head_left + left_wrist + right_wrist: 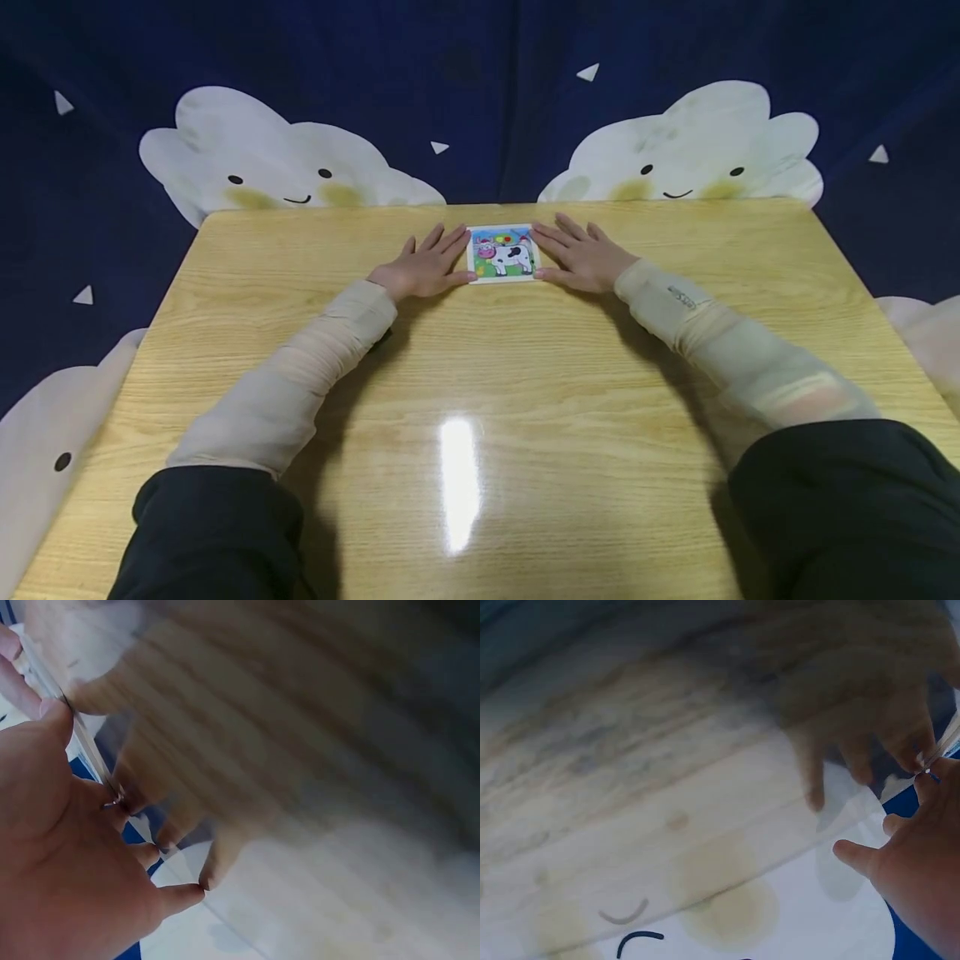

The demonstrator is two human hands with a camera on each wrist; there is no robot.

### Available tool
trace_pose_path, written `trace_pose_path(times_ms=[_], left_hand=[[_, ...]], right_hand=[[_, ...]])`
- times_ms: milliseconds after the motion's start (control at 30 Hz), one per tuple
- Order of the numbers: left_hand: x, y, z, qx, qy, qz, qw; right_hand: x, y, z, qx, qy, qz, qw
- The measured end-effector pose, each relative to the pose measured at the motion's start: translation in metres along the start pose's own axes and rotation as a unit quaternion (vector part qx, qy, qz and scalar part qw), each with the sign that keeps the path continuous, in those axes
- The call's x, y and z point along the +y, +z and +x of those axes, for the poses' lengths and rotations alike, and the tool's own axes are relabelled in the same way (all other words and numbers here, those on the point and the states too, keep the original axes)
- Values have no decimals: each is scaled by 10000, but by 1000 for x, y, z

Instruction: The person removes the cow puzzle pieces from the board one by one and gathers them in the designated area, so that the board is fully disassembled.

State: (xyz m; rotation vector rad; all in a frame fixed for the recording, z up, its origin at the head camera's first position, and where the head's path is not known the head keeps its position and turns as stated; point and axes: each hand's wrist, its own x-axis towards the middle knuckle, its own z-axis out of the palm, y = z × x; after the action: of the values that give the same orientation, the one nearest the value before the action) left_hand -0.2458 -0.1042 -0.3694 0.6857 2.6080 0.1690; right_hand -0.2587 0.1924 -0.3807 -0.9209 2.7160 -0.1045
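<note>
A small, nearly square cow picture board (505, 252) with a white border lies flat near the far edge of the table. My left hand (423, 268) rests palm down at its left side, straight fingers spread, forefinger at the upper corner and thumb at the lower one. Mirroring it, my right hand (588, 257) touches the right border with thumb and fingertips. The left wrist view shows the board's thin edge (88, 750) by the thumb and fingers of the left hand (67, 855). In the right wrist view, the right hand (930, 851) has its outer fingers spread over the tabletop.
The glossy wooden table (525, 375) reflects a bright light patch in front. Behind its far edge hangs a dark blue curtain (487, 83) with white clouds printed on it. Both forearms, in pale sleeve covers and dark sleeves, reach across the table.
</note>
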Motion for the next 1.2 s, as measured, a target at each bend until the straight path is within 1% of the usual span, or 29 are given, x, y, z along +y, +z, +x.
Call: trace_pose_path(times_ms=[200,367,567,633,667,800,1000,1200], left_hand=[[5,2,-7,-68,54,120,9999],[11,6,-16,-91,59,81,9999],[18,14,-29,-181,22,148,9997],[22,16,-33,-234,-1,130,9996],[22,19,-34,-231,45,72,9997],[28,25,-43,-262,44,119,9996],[37,36,-59,-107,50,325,9994],[46,47,-77,16,170,314,9994]], right_hand=[[-8,4,-10,52,-51,8,10000],[-13,11,-21,137,-76,-73,9999],[-21,21,-35,275,-141,-64,9995],[-25,23,-41,303,-154,-33,9994],[-28,24,-45,330,-173,12,9993],[-35,30,-57,415,-181,-75,9989],[-47,38,-73,624,-302,-169,9975],[-60,47,-91,818,-478,-172,9954]])
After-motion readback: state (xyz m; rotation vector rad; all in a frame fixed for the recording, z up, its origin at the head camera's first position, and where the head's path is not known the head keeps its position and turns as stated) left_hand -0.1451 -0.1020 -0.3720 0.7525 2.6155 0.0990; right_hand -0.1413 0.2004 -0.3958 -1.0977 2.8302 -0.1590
